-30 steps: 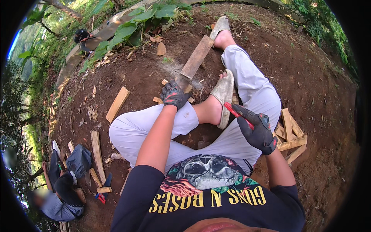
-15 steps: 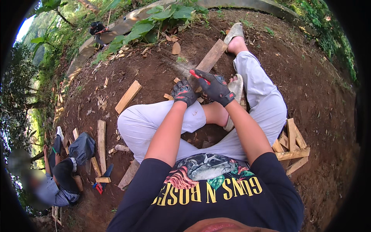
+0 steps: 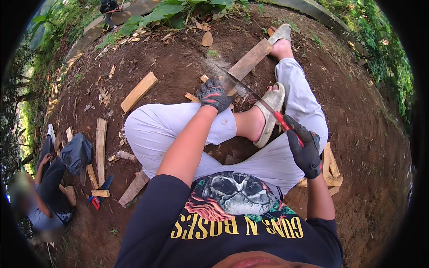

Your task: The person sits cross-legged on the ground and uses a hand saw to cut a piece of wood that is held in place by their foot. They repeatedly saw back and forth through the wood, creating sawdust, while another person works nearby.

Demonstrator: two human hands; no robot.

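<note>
A wooden plank point(image 3: 251, 58) slants away from me, its far end beside my outstretched foot. Black-gloved, my left hand point(image 3: 213, 94) is closed over the plank's near end. My right hand point(image 3: 304, 145), also gloved, grips the red handle of a handsaw point(image 3: 280, 119) above my right thigh. The saw's thin dark blade reaches up and left, crossing the plank just beyond my left hand. Whether its teeth are in the wood is too fine to tell. Small wood blocks point(image 3: 192, 97) lie beside and under the near end of the plank.
A loose board point(image 3: 139, 91) rests on the soil to the left. More timber point(image 3: 331, 172) is piled by my right hip. Another handsaw point(image 3: 106, 183) lies at left near a seated person point(image 3: 51, 192) and a dark bag point(image 3: 77, 153). A second person point(image 3: 108, 8) is at the far left.
My right hand has moved from beside my left hand back toward my right thigh, and the red-handled saw now shows with its blade across the plank. My left hand stays at the plank's end.
</note>
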